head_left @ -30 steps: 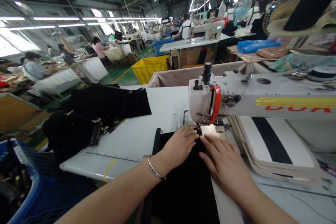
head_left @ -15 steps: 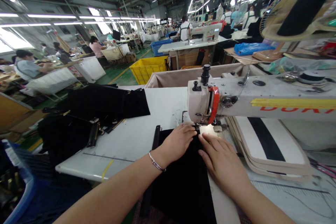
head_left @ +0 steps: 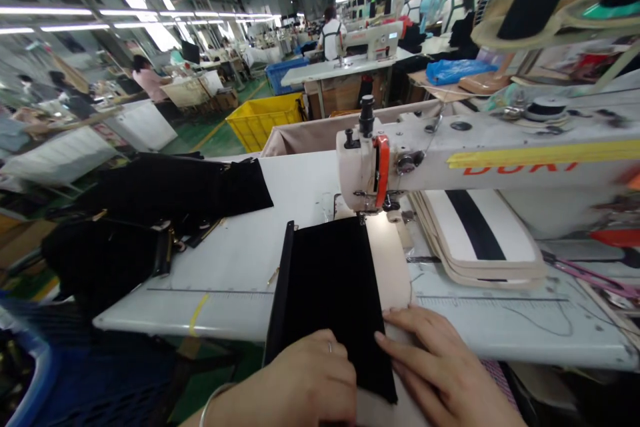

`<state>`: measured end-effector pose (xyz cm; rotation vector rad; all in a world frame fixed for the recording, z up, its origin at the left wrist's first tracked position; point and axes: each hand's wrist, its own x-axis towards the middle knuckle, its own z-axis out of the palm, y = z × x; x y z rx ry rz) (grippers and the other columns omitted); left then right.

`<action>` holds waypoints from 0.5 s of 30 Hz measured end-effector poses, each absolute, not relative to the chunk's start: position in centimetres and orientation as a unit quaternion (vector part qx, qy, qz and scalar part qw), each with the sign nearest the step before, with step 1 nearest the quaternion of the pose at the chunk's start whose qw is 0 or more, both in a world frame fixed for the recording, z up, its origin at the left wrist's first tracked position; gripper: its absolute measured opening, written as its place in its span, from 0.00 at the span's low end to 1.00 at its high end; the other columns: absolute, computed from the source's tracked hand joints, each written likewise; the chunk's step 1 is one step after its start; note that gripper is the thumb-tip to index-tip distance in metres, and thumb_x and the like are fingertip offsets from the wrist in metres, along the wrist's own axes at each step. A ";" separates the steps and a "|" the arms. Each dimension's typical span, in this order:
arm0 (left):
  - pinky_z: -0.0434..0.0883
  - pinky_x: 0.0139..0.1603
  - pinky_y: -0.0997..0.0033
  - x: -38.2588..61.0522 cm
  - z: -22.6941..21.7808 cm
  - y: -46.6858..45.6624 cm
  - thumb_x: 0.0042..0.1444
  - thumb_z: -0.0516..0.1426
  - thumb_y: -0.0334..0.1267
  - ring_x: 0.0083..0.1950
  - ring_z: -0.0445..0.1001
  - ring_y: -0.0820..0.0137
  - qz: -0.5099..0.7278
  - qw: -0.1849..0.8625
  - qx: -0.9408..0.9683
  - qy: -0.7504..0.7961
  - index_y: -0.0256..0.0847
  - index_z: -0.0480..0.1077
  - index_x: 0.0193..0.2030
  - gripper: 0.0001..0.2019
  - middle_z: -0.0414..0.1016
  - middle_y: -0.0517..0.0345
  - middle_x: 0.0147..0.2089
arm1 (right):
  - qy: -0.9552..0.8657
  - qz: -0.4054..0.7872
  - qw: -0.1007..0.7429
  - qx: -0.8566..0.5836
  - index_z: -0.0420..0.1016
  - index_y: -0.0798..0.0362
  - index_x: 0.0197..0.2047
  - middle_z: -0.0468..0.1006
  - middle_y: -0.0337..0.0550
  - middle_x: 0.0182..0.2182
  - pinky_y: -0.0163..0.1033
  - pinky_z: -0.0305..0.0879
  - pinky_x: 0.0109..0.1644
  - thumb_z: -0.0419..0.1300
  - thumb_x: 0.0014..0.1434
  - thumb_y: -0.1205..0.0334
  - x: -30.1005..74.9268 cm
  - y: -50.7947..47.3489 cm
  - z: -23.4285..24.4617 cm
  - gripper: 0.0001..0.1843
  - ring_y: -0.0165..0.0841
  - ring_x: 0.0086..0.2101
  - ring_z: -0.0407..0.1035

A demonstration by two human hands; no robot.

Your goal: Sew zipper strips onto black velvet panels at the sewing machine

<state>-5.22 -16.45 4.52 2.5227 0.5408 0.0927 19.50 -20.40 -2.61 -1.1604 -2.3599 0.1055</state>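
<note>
A black fabric panel (head_left: 330,280) with a stiff dark strip (head_left: 280,287) along its left side lies over a beige piece (head_left: 393,260). Its far edge reaches under the presser foot of the sewing machine (head_left: 367,167). Near the panel's close end, my left hand (head_left: 305,377) has its fingers curled onto the black fabric; the thumb is hidden. My right hand (head_left: 445,367) lies flatter, fingers stretched along the panel's right edge and touching the beige piece.
Black fabric pieces (head_left: 175,193) with metal fittings are heaped on the left of the table. Stacked beige panels (head_left: 480,233) with a dark stripe lie under the machine arm. Scissors (head_left: 595,277) rest far right. A blue crate (head_left: 90,373) stands lower left, a yellow crate (head_left: 265,120) beyond.
Both hands have drawn back from beside the presser foot to the near end of the black panel, uncovering its far part. The head view has shifted a little to the right.
</note>
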 end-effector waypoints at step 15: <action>0.64 0.54 0.64 -4.0 1.3 -15.8 0.55 0.64 0.33 0.49 0.69 0.68 0.164 0.277 0.870 0.374 0.40 0.68 0.33 0.07 0.73 0.59 0.46 | -0.795 0.159 0.286 -0.511 0.70 0.50 0.42 0.71 0.43 0.37 0.45 0.67 0.44 0.48 0.67 0.66 16.4 -19.7 -3.0 0.10 0.35 0.38 0.67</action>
